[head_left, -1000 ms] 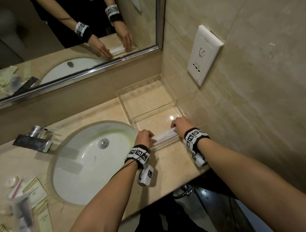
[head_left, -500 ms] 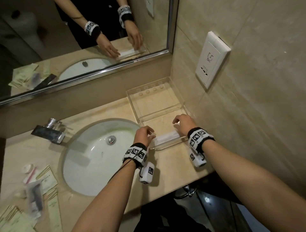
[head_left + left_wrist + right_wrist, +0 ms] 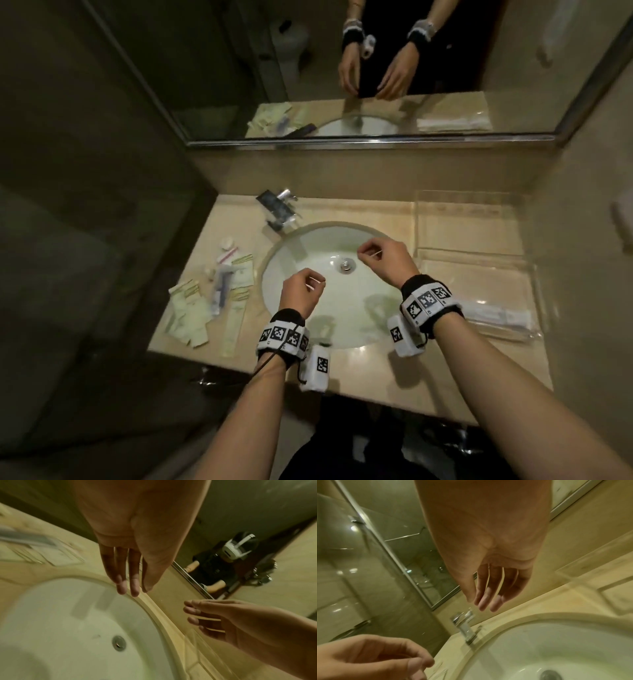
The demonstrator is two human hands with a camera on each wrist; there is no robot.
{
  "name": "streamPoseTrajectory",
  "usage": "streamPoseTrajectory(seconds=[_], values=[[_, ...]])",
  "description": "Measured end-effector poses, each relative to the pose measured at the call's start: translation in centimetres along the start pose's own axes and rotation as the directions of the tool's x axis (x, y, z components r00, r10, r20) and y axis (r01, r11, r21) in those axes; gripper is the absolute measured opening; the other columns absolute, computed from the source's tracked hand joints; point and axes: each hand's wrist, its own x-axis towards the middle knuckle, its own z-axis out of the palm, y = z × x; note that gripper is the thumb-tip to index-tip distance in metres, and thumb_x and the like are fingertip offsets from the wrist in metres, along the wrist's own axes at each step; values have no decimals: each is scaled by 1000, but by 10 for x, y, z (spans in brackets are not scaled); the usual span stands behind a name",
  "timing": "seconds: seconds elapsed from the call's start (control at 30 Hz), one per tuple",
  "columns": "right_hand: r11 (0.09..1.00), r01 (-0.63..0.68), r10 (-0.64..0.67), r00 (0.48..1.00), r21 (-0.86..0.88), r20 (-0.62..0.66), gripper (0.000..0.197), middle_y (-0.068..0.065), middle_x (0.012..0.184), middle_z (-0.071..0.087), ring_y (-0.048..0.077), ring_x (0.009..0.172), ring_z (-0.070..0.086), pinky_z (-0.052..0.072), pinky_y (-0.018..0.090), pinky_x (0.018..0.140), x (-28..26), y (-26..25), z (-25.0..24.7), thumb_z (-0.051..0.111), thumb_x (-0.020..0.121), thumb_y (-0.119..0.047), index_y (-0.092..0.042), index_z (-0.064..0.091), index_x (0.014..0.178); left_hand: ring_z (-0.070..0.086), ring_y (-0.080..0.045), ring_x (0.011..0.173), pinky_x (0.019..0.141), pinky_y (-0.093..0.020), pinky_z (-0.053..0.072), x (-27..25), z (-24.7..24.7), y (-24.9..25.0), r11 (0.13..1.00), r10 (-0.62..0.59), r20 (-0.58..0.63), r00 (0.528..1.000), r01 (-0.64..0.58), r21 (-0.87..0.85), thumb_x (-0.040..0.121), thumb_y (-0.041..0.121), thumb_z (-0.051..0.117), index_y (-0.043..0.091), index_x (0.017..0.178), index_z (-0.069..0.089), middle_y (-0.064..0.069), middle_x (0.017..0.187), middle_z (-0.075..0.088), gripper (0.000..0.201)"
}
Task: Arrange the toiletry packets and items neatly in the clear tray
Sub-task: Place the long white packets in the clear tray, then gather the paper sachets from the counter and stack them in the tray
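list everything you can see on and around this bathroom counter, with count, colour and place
clear tray: one, transparent, counter right of the sink
white packet: one, in the tray's near part
loose packets: a scattered pile, pale green and white, counter left of the sink; count unclear
sink: one, white, centre
faucet: one, chrome, behind the sink at left
mirror: one, on the back wall
left hand: fingers relaxed, empty, over the sink
right hand: fingers relaxed, empty, over the sink
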Motion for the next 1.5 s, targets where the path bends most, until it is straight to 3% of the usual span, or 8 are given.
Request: streamPoseTrajectory(seconds=[0.2,0.37,0.5,0.63,0.97,1.2,1.37,1.5], values=[[996,90,-85,976,-15,198,9,0,86,69,15,80,63,47,22,67,8,-60,82,68,88,-16,-11,72,95,62,-17,76,73,-29,52,-21,-73,-71,981,-195,-135,971,192,-33,86,16,63,14,91,70,-2,83,68,8],[988,146,-120,941,-59,317,11,-1,84,68,13,78,62,42,12,59,18,-96,154,69,88,-18,-11,72,96,61,-15,78,74,-23,47,-24,-121,-132,949,-316,-207,926,309,-65,86,16,63,15,92,70,-1,83,68,10],[985,139,-92,924,-101,372,12,-2,84,68,12,77,61,44,12,65,30,-116,211,70,87,-18,-9,73,95,64,-18,81,74,-25,50,-15,-151,-183,917,-398,-219,891,384,-108,84,18,65,13,91,71,-2,82,70,11],[987,77,-13,911,-139,412,13,0,88,70,14,82,65,54,26,82,42,-127,262,71,85,-17,-10,73,95,63,-17,82,74,-22,46,0,-172,-222,893,-449,-201,871,429,-135,84,15,66,12,91,71,1,78,65,9],[953,-226,274,929,-205,250,36,12,104,69,27,98,66,51,31,86,73,-117,325,79,79,-16,-5,61,108,63,-23,92,79,-26,49,59,-173,-247,926,-375,-82,923,368,-86,77,14,76,12,103,62,-5,107,61,29],[901,-321,350,935,-292,51,62,15,125,50,32,111,57,48,39,97,99,-120,335,82,75,-27,-6,48,122,59,-26,99,87,-41,53,95,-168,-243,926,-369,-46,928,363,-106,71,14,81,12,107,53,-6,114,56,46],[862,-380,423,904,-336,65,60,16,123,55,35,112,58,49,44,97,108,-117,340,79,78,-27,-5,45,123,56,-25,101,88,-36,52,109,-163,-243,918,-392,-19,920,389,-81,68,12,82,14,106,52,-6,116,54,49],[866,-372,426,899,-334,102,38,16,111,68,32,103,64,53,40,89,115,-117,339,73,84,-28,-4,61,110,57,-24,103,90,-35,52,114,-162,-246,916,-394,-18,919,391,-90,68,12,82,14,107,52,-6,116,52,49]])
